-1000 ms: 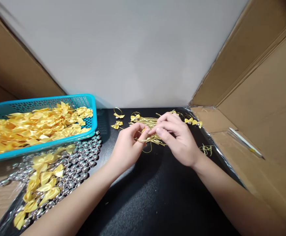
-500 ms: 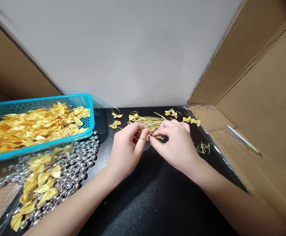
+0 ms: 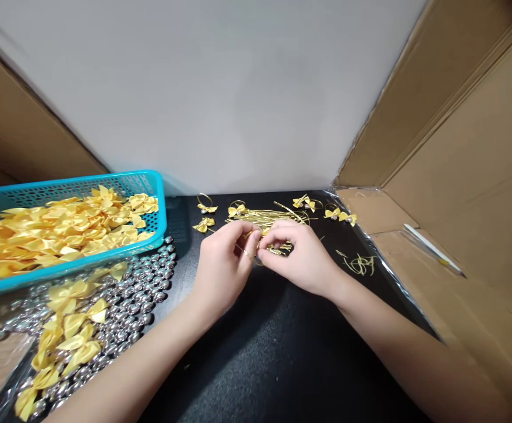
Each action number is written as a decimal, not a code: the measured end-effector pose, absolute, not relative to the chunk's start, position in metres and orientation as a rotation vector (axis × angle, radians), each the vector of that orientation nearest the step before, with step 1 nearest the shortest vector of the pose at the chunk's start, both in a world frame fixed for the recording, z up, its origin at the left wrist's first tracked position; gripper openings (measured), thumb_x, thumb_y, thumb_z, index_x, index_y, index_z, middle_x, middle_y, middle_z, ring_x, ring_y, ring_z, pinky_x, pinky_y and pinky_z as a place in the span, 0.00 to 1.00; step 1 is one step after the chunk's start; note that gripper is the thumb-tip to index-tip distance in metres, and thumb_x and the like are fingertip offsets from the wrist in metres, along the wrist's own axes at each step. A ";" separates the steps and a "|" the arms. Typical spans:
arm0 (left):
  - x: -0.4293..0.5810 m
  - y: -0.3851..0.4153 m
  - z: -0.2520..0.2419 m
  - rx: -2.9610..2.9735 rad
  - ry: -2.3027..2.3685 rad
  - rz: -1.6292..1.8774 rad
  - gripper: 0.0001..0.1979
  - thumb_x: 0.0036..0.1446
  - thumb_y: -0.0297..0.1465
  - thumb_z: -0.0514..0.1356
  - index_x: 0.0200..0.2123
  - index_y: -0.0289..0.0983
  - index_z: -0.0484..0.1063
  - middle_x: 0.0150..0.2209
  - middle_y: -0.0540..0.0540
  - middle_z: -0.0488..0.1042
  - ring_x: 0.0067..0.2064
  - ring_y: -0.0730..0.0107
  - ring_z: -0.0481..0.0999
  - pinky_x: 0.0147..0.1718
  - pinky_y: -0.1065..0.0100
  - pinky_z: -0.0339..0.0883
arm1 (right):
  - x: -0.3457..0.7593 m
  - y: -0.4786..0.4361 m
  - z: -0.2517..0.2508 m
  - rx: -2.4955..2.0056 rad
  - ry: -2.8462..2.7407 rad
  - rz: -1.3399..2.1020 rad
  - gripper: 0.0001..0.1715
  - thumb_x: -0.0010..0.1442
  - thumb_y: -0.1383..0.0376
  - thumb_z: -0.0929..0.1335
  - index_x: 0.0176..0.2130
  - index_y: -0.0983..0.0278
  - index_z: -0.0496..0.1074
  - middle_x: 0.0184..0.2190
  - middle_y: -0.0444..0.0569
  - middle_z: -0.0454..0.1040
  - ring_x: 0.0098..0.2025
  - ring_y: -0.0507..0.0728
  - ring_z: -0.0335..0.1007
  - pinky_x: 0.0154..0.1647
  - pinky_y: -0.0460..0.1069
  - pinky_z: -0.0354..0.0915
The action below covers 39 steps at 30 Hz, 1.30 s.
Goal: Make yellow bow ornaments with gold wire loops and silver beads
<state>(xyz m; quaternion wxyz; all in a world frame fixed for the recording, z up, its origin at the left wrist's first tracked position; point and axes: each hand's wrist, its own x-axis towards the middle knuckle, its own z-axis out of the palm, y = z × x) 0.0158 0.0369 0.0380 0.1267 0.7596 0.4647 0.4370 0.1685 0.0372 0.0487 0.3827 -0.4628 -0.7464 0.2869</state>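
Observation:
My left hand point(image 3: 224, 267) and my right hand point(image 3: 303, 258) meet over the black table, fingertips touching. Both are closed in a pinch. Between them is a small yellow ribbon bow, mostly covered by the fingers now. A thin gold cord point(image 3: 248, 254) curves past my left thumb. Just beyond the hands lies a bundle of gold cords point(image 3: 267, 216). Around it are several finished-looking pieces, each a yellow bow with a silver bead and cord, such as the bow piece point(image 3: 206, 208) at left and the bow piece point(image 3: 347, 218) at right.
A turquoise basket point(image 3: 164, 205) full of yellow bows stands at left. In front of it silver beads point(image 3: 128, 311) spread out, with loose yellow bows point(image 3: 82, 343) on top. Cord scraps point(image 3: 361, 264) lie at right. A white pen-like tool point(image 3: 434, 249) rests on cardboard point(image 3: 480, 305).
My right hand has shifted slightly left, its fingers drawn closer to my left fingertips. The yellow bow between them shows less than before. The view has moved a little.

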 end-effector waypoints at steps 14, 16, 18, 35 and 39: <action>0.016 0.039 0.039 2.369 1.227 1.022 0.07 0.59 0.23 0.57 0.28 0.35 0.70 0.20 0.55 0.65 0.20 0.78 0.60 0.22 0.75 0.55 | 0.184 0.043 0.068 -0.947 -1.570 1.281 0.10 0.59 0.61 0.70 0.31 0.65 0.69 0.23 0.40 0.68 0.25 0.47 0.64 0.29 0.45 0.64; 0.017 0.038 0.039 2.361 1.220 1.003 0.06 0.58 0.23 0.57 0.29 0.35 0.71 0.20 0.55 0.67 0.20 0.78 0.61 0.22 0.74 0.55 | 0.184 0.044 0.069 -0.949 -1.477 1.364 0.12 0.57 0.59 0.71 0.31 0.65 0.69 0.20 0.37 0.64 0.20 0.45 0.57 0.24 0.43 0.61; 0.017 0.038 0.040 2.349 1.210 0.988 0.07 0.59 0.23 0.57 0.29 0.35 0.71 0.20 0.54 0.68 0.20 0.78 0.62 0.22 0.74 0.56 | 0.185 0.045 0.069 -0.931 -1.408 1.439 0.13 0.56 0.57 0.71 0.31 0.65 0.69 0.19 0.35 0.61 0.18 0.44 0.52 0.24 0.43 0.61; 0.015 0.037 0.042 2.321 1.270 1.188 0.06 0.59 0.25 0.59 0.29 0.35 0.69 0.21 0.54 0.67 0.21 0.78 0.61 0.22 0.75 0.56 | 0.181 0.046 0.057 -1.313 -1.511 1.136 0.08 0.55 0.62 0.69 0.28 0.66 0.73 0.15 0.36 0.55 0.19 0.46 0.50 0.19 0.44 0.49; 0.015 0.038 0.042 2.304 1.292 1.169 0.06 0.59 0.26 0.58 0.28 0.35 0.70 0.21 0.53 0.66 0.21 0.78 0.61 0.22 0.75 0.56 | 0.182 0.046 0.059 -1.281 -1.483 1.168 0.11 0.55 0.60 0.69 0.29 0.66 0.73 0.18 0.39 0.61 0.19 0.46 0.53 0.19 0.44 0.51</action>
